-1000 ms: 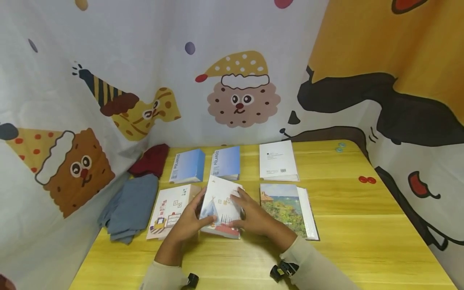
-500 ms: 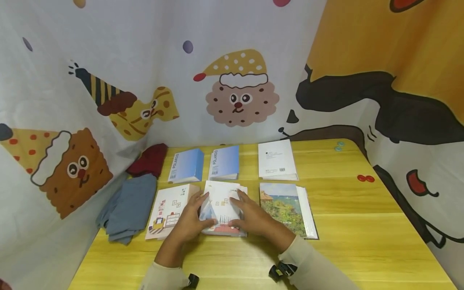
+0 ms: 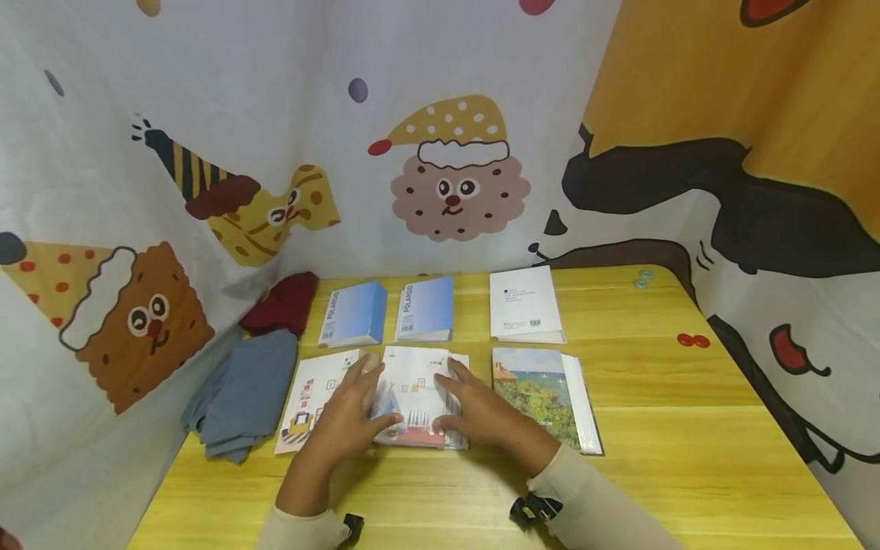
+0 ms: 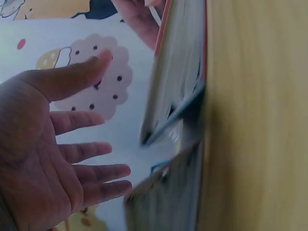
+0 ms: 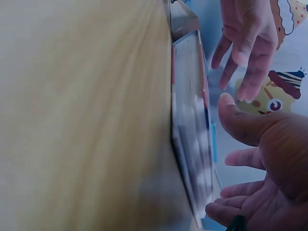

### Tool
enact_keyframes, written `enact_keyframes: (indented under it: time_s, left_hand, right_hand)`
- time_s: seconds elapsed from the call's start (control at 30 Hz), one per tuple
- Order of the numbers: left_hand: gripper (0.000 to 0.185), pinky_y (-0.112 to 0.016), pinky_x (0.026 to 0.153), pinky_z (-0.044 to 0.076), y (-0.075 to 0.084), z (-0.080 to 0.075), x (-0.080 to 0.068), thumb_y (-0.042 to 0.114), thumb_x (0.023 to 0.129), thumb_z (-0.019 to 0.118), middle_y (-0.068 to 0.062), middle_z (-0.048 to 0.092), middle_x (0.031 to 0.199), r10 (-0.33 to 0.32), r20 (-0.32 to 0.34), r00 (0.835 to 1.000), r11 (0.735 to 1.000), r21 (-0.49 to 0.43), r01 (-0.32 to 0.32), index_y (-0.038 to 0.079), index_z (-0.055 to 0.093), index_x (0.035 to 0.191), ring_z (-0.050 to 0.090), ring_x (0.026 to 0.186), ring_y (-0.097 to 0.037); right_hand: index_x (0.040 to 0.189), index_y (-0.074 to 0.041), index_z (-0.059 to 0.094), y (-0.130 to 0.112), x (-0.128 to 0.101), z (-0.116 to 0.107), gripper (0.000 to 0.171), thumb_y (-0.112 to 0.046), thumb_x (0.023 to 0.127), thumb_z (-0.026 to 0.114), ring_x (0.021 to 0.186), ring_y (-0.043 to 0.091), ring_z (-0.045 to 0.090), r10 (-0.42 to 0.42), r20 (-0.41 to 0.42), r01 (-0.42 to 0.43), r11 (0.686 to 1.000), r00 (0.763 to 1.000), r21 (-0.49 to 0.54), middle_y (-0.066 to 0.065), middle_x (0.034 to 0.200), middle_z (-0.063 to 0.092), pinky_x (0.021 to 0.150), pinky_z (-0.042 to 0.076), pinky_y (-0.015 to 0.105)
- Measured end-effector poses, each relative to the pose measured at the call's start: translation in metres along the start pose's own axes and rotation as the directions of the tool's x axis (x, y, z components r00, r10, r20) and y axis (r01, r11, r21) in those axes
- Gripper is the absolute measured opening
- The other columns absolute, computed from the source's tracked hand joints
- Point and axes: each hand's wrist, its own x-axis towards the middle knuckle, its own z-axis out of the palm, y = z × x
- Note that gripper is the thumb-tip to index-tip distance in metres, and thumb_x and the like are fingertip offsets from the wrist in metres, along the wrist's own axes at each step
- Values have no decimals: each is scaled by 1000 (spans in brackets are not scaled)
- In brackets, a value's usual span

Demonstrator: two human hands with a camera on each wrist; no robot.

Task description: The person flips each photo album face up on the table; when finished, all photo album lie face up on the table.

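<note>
A white-covered photo album (image 3: 415,386) with a tent drawing lies flat at the front middle of the table. My left hand (image 3: 344,420) is at its left side, fingers spread and straight, with a gap between them and the album's page edges (image 4: 175,62) in the left wrist view. At the album's right side, my right hand (image 3: 479,409) has its thumb and fingers apart near the cover; the right wrist view shows its fingers (image 5: 243,158) straight and holding nothing. Left of it lies a similar album (image 3: 309,405) with a furniture drawing, partly covered by my left hand.
Two blue albums (image 3: 351,313) and a white one (image 3: 525,302) form the back row. An album with a seaside painting (image 3: 539,397) lies to the right. Grey-blue cloth (image 3: 250,397) and dark red cloth (image 3: 285,304) sit at the left edge, small red rings (image 3: 693,341) far right.
The tilted album has come down flat and square between my hands. My left hand has let go and moved a little left; my right hand has hardly moved.
</note>
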Motion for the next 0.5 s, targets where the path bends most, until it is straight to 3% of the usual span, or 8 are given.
enact_keyframes:
  time_s: [0.23,0.43,0.5]
  left_hand:
    - [93,-75,113,48,-19,-20,-9,38,86,95,-23,35,176,22,-30,999,1000,14,-22,7,52,162,47,153,-53]
    - [100,-88,120,24,-35,-34,-14,35,81,99,-28,32,176,39,19,999,999,-27,-39,2,51,162,25,160,-64]
    - [102,-92,119,16,-39,-36,-16,31,78,100,-30,31,176,42,43,998,998,-56,-40,2,50,162,18,160,-68]
  right_hand:
    - [167,-10,46,-10,11,-5,83,-44,99,81,165,46,30,-22,8,22,999,1000,-35,23,182,18,126,44,61]
    - [169,-11,43,-26,32,-9,86,-53,101,76,170,41,20,-58,67,65,992,996,-111,21,182,22,135,20,68]
    - [169,-12,42,-33,39,-9,86,-54,101,74,171,40,19,-62,91,73,990,994,-122,21,182,23,135,18,70]
